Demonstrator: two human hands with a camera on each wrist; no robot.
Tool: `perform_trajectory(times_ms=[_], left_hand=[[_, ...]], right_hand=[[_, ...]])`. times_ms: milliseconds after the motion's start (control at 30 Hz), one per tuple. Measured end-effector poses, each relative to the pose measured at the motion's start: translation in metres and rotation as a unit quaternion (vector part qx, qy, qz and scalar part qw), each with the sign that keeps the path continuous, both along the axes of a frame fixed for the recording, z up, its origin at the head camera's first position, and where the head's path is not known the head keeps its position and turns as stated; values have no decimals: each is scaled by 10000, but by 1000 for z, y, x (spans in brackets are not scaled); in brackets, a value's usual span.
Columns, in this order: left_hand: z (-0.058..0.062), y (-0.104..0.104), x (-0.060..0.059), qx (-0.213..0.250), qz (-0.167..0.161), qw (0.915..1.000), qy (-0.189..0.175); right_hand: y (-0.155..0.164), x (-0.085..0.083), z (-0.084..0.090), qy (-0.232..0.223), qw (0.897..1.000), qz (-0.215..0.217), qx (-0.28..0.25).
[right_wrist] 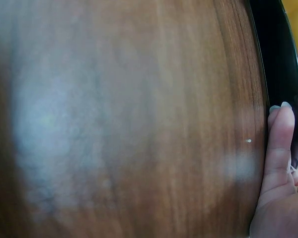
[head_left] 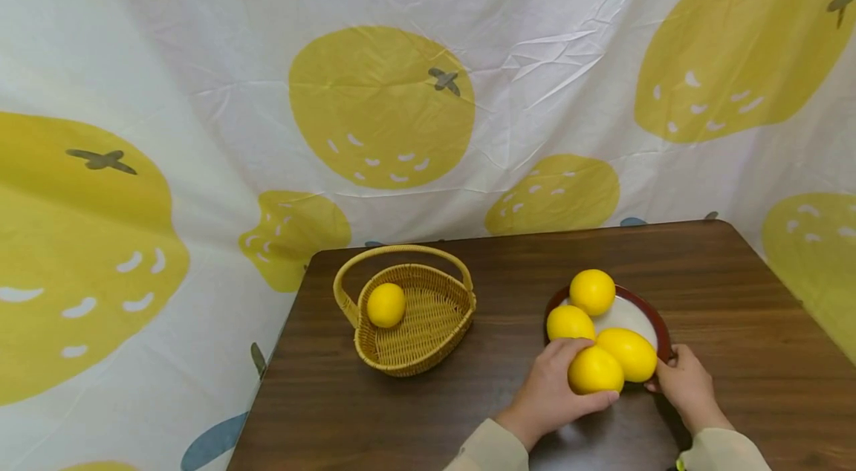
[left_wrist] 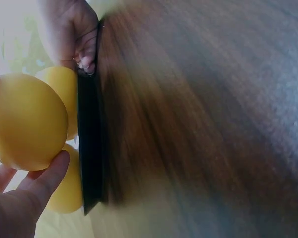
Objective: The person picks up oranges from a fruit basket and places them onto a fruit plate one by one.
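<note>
One dark brown wooden table (head_left: 735,322) carries everything, backed by a white cloth printed with big yellow fruits (head_left: 381,107). At nine o'clock of the table's middle stands a woven wicker basket with a looped handle (head_left: 428,341), one round yellow lemon (head_left: 386,304) lying inside it. At three o'clock sits a round dark-rimmed plate with a white centre (head_left: 658,326), holding three more yellow lemons (head_left: 591,291). The left hand (head_left: 551,389) has its fingers curled round a fourth yellow lemon (head_left: 594,371) at the plate's six o'clock edge, gripping it. The right hand (head_left: 685,385) pinches the plate's rim at about five o'clock, a finger (right_wrist: 278,148) pressed along the edge
</note>
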State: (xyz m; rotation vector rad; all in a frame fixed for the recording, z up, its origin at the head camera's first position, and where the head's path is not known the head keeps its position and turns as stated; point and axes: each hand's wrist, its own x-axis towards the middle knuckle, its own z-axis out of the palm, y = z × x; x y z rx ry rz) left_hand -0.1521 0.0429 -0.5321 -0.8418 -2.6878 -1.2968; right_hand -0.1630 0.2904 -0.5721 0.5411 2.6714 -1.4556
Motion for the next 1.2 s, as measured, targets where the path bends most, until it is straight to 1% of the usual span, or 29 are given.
perform_trajectory(times_ms=[133,267,367,567,733,967,1100,1200], left_hand=[[-2,3,-1,73,92,9996,-258],[-4,6,-4,206,254,9980,-537],[-5,8,-6,217,353,9972,-628],[-6,13,-9,162,503,9953,-813],[-6,18,-12,73,604,9947,-832],[-6,24,-15,-35,827,9926,-888],[-5,25,-16,-15,887,9923,-860],[-5,26,-18,-90,922,9925,-802]], right_hand=[[0,0,0,6,10000,-1,4],[0,0,0,15,10000,9,-58],[0,1,-1,24,10000,17,-19],[0,1,-1,-9,9999,51,-102],[0,1,-1,4,9999,18,-147],[1,0,-1,-17,10000,40,31],[1,-1,-1,-33,10000,28,-11],[1,-1,-2,-40,10000,15,-37]])
